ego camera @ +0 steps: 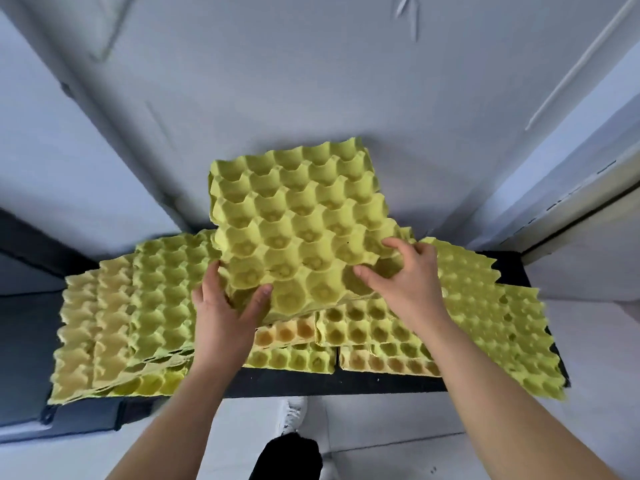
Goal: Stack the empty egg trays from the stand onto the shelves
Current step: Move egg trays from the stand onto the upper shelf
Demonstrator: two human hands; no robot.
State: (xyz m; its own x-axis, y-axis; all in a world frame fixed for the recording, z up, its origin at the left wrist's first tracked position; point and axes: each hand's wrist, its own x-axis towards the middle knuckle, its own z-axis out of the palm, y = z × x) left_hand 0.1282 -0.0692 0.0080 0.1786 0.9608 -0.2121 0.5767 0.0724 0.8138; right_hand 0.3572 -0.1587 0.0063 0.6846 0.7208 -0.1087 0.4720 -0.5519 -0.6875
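Two hands lift one green egg tray off the heap on a dark stand.

The top egg tray point(298, 209) is raised at a tilt above the others, its far edge toward the pale wall point(311, 81). The left hand point(225, 306) has a closed grip on its near left corner, thumb pressed into a cup. The right hand point(405, 275) grips the near right corner, fingers curled into the cups. This looks like the pick-up step. Next, the tray must come clear and be carried to the shelves, which are not in view. On the stand point(311, 381), a left pile point(138, 306), a right pile point(491, 313) and middle trays point(363, 327) lie loosely overlapped just beneath, so a nested edge could snag. A white shoe point(294, 414) shows below.
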